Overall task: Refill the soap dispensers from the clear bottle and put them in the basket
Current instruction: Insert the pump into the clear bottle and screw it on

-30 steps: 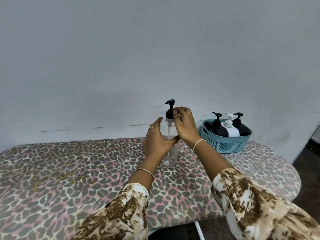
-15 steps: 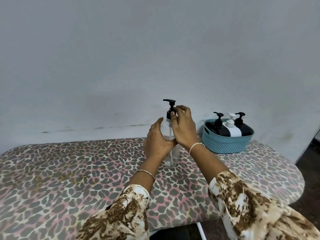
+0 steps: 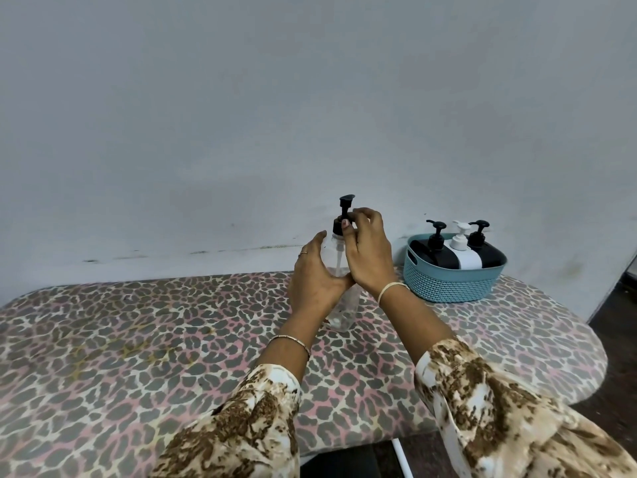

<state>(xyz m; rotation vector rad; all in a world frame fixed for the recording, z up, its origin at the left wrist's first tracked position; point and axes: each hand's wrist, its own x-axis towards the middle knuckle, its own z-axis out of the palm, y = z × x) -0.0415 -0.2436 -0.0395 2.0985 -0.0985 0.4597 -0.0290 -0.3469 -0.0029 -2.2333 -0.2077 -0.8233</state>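
Three dispensers [image 3: 461, 243] sit in the basket [image 3: 448, 288] at right. Our left hand [image 3: 315, 281] holds the clear bottle [image 3: 345, 313]; our right hand [image 3: 368, 251] pinches its pump collar [image 3: 337, 226].

Cream sleeves [image 3: 248, 422] mottled brown, thin bangles [image 3: 291, 341], ring [image 3: 303, 253]

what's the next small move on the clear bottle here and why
Likely a small twist of the black pump collar by the right hand, with the left hand bracing the clear bottle. The right hand pinches the collar, the left grip wraps the bottle's body, and the bottle stands upright on the table. The picture does not show whether the twist should loosen or tighten.
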